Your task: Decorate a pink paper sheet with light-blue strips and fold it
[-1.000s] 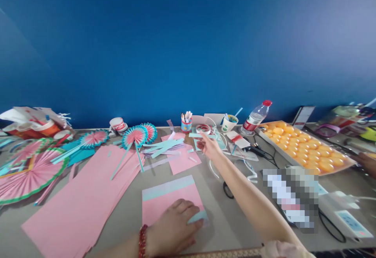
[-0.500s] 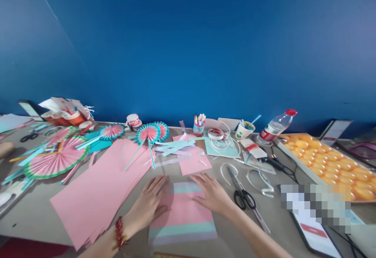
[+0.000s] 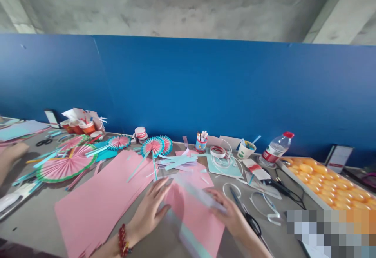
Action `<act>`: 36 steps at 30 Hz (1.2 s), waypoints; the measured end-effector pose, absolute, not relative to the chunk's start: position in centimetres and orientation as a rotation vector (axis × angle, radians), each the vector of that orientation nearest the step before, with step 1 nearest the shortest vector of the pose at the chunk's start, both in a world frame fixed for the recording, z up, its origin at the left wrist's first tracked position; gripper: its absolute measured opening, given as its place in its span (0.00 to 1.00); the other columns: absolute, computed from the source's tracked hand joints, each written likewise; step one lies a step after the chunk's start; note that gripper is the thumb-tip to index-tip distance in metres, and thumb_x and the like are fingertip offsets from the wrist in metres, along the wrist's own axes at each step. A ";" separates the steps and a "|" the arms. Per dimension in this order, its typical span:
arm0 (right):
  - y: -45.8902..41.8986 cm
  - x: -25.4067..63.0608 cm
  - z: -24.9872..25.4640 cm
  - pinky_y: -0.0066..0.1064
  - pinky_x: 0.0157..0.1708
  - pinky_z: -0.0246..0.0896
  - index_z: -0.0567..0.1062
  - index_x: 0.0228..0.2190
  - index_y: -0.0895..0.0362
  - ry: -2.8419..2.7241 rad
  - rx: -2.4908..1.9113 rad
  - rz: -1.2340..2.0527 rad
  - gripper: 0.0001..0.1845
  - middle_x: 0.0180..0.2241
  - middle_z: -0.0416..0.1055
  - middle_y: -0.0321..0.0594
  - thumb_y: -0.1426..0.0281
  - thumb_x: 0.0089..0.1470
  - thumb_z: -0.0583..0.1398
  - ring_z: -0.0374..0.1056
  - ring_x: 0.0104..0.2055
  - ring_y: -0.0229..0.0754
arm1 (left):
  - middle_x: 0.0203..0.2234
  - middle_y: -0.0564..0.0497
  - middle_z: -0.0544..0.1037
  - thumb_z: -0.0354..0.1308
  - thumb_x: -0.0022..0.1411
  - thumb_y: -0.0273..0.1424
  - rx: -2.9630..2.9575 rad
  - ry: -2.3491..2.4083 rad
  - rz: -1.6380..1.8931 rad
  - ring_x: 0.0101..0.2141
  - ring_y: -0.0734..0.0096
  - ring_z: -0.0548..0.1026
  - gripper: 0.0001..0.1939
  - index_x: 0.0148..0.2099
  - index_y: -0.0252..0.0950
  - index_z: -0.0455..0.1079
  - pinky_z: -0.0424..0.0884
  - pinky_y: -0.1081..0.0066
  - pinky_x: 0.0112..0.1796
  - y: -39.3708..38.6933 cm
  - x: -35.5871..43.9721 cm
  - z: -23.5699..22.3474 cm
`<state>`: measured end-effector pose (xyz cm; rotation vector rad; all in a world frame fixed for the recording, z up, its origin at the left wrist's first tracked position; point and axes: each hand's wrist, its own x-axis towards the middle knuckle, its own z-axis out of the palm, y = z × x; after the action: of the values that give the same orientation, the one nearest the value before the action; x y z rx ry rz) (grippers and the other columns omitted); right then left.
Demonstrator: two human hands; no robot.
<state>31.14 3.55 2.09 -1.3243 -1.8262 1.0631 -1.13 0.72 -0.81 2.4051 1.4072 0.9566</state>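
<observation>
A square pink sheet of paper (image 3: 197,211) with pale blue and lavender bands along two opposite edges is turned at an angle in front of me. My right hand (image 3: 227,211) pinches its banded upper right edge between thumb and fingers. At the sheet's left side is my left hand (image 3: 152,207), fingers stretched out and thumb apart, with a red bead bracelet on the wrist. Black-handled scissors (image 3: 252,223) lie just right of my right hand. A stack of large pink paper (image 3: 102,199) lies to the left, partly behind my left forearm.
Pleated paper fans (image 3: 69,163) lie at the left, near another person's hand (image 3: 17,151). Behind my hands are paper strips (image 3: 178,162), a pen cup (image 3: 201,144) and a tape roll (image 3: 217,151). A water bottle (image 3: 276,149) and a tray of orange domes (image 3: 326,183) stand right.
My right hand came back from the tape roll to the paper. Both hands lay at the sheet's sides; now the sheet is turned, its right edge held. The view tilted up.
</observation>
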 end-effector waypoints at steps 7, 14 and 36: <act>1.3 30.6 -1.3 0.32 0.35 0.66 0.78 0.43 0.58 -1.360 -1.374 0.926 0.29 0.40 0.77 0.46 0.48 0.49 0.63 0.69 0.33 0.44 | 0.54 0.39 0.75 0.48 0.69 0.51 1.356 1.159 0.948 0.52 0.54 0.76 0.36 0.71 0.38 0.49 0.73 0.57 0.49 1.6 1.6 0.8; -1.3 28.6 -1.8 0.31 0.32 0.66 0.77 0.46 0.58 -1.440 -1.293 1.125 0.30 0.33 0.75 0.42 0.48 0.51 0.63 0.68 0.31 0.42 | 0.34 0.48 0.81 0.63 0.58 0.47 1.287 1.107 0.900 0.36 0.59 0.78 0.21 0.42 0.34 0.73 0.72 0.68 0.37 1.4 3.4 -0.1; -0.2 28.7 0.5 0.31 0.31 0.66 0.69 0.56 0.56 -1.355 -1.082 1.156 0.36 0.26 0.70 0.34 0.51 0.52 0.65 0.67 0.27 0.39 | 0.41 0.46 0.81 0.58 0.63 0.51 1.395 1.171 1.120 0.41 0.59 0.77 0.27 0.51 0.34 0.72 0.71 0.68 0.43 1.5 2.2 -0.6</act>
<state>28.68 -0.24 0.51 -1.0819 -1.3547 1.1560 2.21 1.46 -0.63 1.3947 1.1711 1.1205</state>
